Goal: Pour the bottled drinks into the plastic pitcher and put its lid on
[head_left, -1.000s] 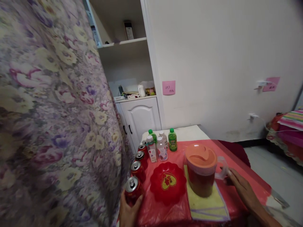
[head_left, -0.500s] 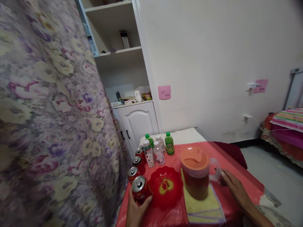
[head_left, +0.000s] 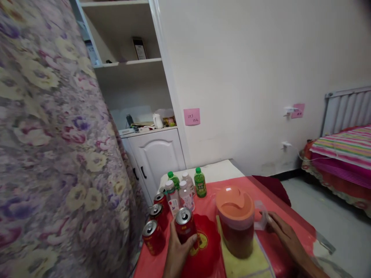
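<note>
My left hand (head_left: 180, 247) is closed around a red drink can (head_left: 184, 226), holding it upright over the left part of a red scalloped plate (head_left: 210, 247). At the right, my right hand (head_left: 279, 227) has its fingers around the clear handle (head_left: 261, 216) of a pitcher (head_left: 238, 235). The pitcher has an orange lid (head_left: 234, 202) and dark liquid inside, and it stands on a yellow cloth (head_left: 251, 262). Several more red cans (head_left: 153, 237) stand in a row left of the plate.
Behind the cans stand clear bottles (head_left: 187, 197) and green drink bottles (head_left: 200, 183). A red cover (head_left: 290, 204) lies over the table. A floral curtain (head_left: 58, 154) hangs at left, beside a white cabinet (head_left: 160, 148). A bed (head_left: 342, 162) stands at far right.
My left hand has carried the can right, away from the row and over the plate. My right hand stays at the pitcher handle. The view has turned slightly right.
</note>
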{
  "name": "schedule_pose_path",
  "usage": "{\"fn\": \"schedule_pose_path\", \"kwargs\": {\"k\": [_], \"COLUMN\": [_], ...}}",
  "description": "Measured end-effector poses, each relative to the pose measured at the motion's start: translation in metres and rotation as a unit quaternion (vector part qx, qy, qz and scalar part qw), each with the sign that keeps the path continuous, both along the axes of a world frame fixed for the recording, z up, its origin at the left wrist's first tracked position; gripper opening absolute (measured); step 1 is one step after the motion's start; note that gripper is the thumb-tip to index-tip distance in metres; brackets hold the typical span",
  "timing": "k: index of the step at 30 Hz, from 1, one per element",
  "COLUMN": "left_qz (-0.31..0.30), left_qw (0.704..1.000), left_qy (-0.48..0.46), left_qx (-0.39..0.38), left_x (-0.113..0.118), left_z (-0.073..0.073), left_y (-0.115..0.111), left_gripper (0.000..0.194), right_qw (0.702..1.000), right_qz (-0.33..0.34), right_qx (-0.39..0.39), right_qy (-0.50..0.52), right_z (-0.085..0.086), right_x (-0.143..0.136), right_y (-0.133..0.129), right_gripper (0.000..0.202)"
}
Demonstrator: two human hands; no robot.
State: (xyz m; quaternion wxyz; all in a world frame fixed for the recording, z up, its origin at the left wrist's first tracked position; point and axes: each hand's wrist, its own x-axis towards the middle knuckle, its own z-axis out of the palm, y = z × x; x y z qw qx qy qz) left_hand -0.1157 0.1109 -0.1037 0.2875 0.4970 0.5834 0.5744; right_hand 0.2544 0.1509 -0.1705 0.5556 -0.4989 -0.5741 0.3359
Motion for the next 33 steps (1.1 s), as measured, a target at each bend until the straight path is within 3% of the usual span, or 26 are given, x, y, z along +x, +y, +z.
{"fn": "schedule_pose_path", "kwargs": {"k": [7, 13, 18, 27, 33], "left_qz": [0.015, 0.027, 0.014, 0.005, 0.008], "left_qw": [0.999, 0.999, 0.999, 0.999, 0.999], "left_qy": [-0.035, -0.037, -0.029, -0.050, -0.032], "left_qx": [-0.028, -0.025, -0.024, -0.008, -0.030], "left_x": [-0.009, -0.003, 0.000, 0.003, 0.003], "left_z": [-0.031, -0.027, -0.026, -0.035, -0.044], "left_y": [0.005, 0.000, -0.002, -0.001, 0.003], "left_gripper": [0.086, 0.086, 0.086, 0.081, 0.082], "right_qw": [1.000, 0.999, 1.000, 1.000, 0.997], "right_qz": [-0.005, -0.029, -0.006, -0.011, -0.062], "right_qx": [-0.012, -0.006, 0.002, 0.000, -0.004], "right_qy": [0.005, -0.012, -0.013, -0.021, -0.046], "right_z": [-0.008, -0.010, -0.016, -0.018, -0.036], "right_x": [0.002, 0.003, 0.005, 0.004, 0.011], "right_y": [0.000, -0.002, -0.001, -0.003, 0.001], "right_gripper": [0.043, 0.044, 0.043, 0.041, 0.042]}}
